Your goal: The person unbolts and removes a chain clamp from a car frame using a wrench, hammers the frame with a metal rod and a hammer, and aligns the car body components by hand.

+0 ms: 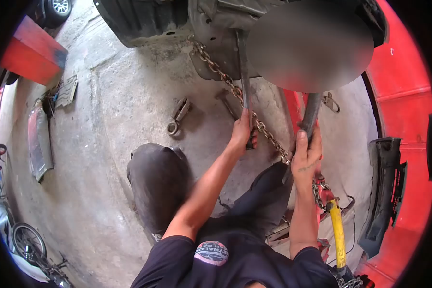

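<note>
My left hand [242, 130] is closed around the lower part of a long metal bar [244, 72]. The bar stands roughly upright in view, its far end against the dark car body panel [216, 33]. My right hand [307, 150] grips a thick dark pipe-like piece [312, 113], thumb laid along it; its upper end runs up to a blurred patch. A rusty chain [234, 89] slants from the panel, behind the bar, down to near my knee. On the floor beside my left hand lies a hammer-like tool [226, 103], partly hidden.
A metal clamp with a ring [178, 116] lies on the concrete floor [115, 96]. Red equipment [295, 108] and a yellow cylinder [338, 233] with chains are at my right. A black bumper piece [381, 192] leans by the red wall [408, 96]. A bicycle wheel [29, 241] shows lower left.
</note>
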`<state>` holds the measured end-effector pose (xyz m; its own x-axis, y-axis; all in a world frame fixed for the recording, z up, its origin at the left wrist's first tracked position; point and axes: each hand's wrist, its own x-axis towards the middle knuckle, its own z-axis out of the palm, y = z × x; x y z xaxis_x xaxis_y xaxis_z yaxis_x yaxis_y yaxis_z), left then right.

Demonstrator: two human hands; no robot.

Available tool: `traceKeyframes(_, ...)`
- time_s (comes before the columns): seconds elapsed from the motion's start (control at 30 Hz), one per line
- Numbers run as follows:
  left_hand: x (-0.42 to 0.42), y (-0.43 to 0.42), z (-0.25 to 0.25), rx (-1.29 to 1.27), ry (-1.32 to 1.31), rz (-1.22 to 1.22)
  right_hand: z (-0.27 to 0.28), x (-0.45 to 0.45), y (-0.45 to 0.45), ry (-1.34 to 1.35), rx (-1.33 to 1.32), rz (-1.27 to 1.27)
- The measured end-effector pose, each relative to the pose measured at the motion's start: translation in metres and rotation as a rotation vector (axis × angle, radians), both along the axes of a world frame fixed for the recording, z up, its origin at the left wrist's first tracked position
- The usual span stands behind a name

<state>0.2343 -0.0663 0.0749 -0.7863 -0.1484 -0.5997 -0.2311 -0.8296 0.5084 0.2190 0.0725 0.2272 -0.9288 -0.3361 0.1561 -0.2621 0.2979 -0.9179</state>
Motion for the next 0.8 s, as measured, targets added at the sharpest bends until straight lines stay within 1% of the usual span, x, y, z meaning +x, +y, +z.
traceKeyframes(0.1,0.002,0.004,0.000,-0.016,0.008,0.010,-0.022,-0.036,-0.015,0.605,0.097,0.034)
traceKeyframes(0.13,0.003,0.007,0.002,-0.023,0.001,0.007,-0.031,-0.034,-0.019,0.260,0.144,-0.001)
traceKeyframes(0.2,0.004,0.010,0.006,-0.046,-0.009,0.007,-0.065,-0.063,-0.025,0.265,0.435,0.077)
traceKeyframes(0.23,0.008,0.010,0.000,-0.107,-0.043,-0.004,-0.082,-0.072,-0.021,0.265,0.585,0.119)
traceKeyframes(0.27,0.014,0.009,-0.015,-0.167,-0.078,-0.021,-0.098,-0.071,-0.009,0.321,0.558,0.135)
traceKeyframes(0.3,0.017,0.007,-0.013,-0.227,-0.111,-0.034,-0.108,-0.072,-0.001,0.380,0.530,0.155)
traceKeyframes(0.33,0.016,0.014,-0.008,-0.182,-0.072,-0.009,-0.115,-0.089,-0.005,0.468,0.484,0.169)
traceKeyframes(0.37,0.015,0.019,0.006,-0.030,-0.077,0.003,-0.099,-0.088,-0.010,0.261,0.439,0.133)
traceKeyframes(0.43,0.023,0.021,0.017,0.011,-0.061,0.008,-0.042,-0.045,-0.009,-0.214,0.378,0.079)
traceKeyframes(0.47,0.019,0.017,0.014,-0.046,-0.051,0.011,-0.027,-0.036,-0.013,-0.094,0.285,0.068)
traceKeyframes(0.53,0.036,0.032,-0.001,-0.125,-0.070,0.010,-0.010,-0.029,-0.015,-0.059,0.138,0.039)
traceKeyframes(0.6,0.042,0.039,0.002,-0.167,-0.078,0.025,0.011,-0.020,-0.016,0.005,0.032,0.039)
traceKeyframes(0.7,0.045,0.047,0.004,-0.199,-0.076,0.058,0.019,-0.012,-0.016,0.125,-0.101,0.029)
traceKeyframes(0.73,0.045,0.050,0.005,-0.200,-0.075,0.072,0.009,-0.016,-0.012,0.174,-0.056,0.033)
traceKeyframes(0.8,0.047,0.053,0.005,-0.180,-0.086,0.085,-0.012,-0.019,-0.018,0.169,0.105,0.010)
